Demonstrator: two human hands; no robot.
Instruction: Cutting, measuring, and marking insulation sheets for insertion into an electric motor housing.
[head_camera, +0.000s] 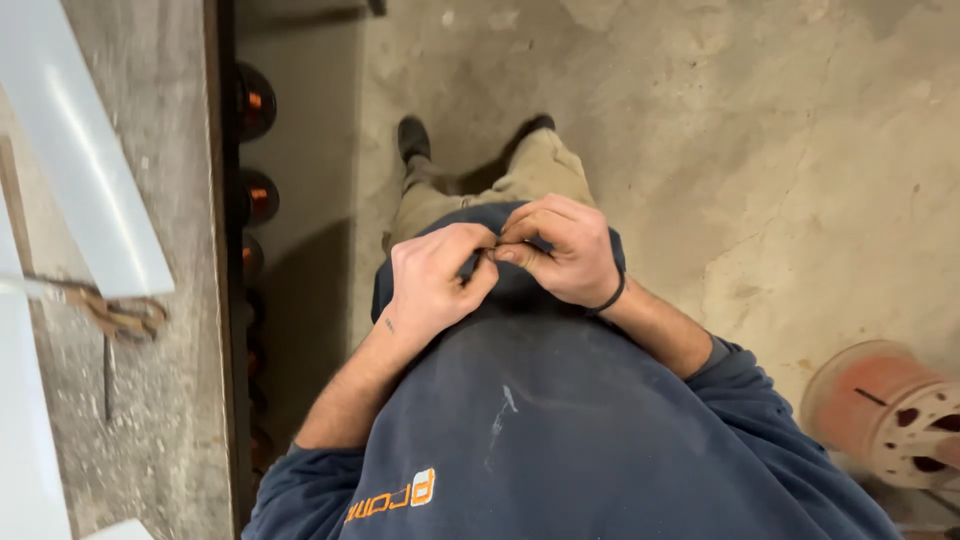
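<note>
Navy sweatshirt (560, 430) fills the bottom of the view, closest to the lens, with a pale smear down its front. Both hands meet at its lower hem (500, 262), in front of the waist. Left hand (432, 282) has its fingers curled in, thumb and forefinger pinching a fold of the hem; right hand (562, 250), with a dark band at the wrist, is likewise curled and pinches the same edge just beside it, fingertips touching. Whether anything small sits between the fingers I cannot tell — the fabric hides it.

Below the hands are tan trousers (520, 175) and dark shoes (413, 137) on a cracked concrete floor (760, 150). To the left stands a rough bench (160, 420) carrying a white panel (90, 160) and a rusty-looking clamp or tool (120, 315). A reddish perforated drum (890, 410) sits on the floor at the right, near the person's side.

Risk, as I judge it: eyes are on the hem, not the floor — a step sideways could catch the drum, and a hard tug could let the fold slip out of both pinches.
</note>
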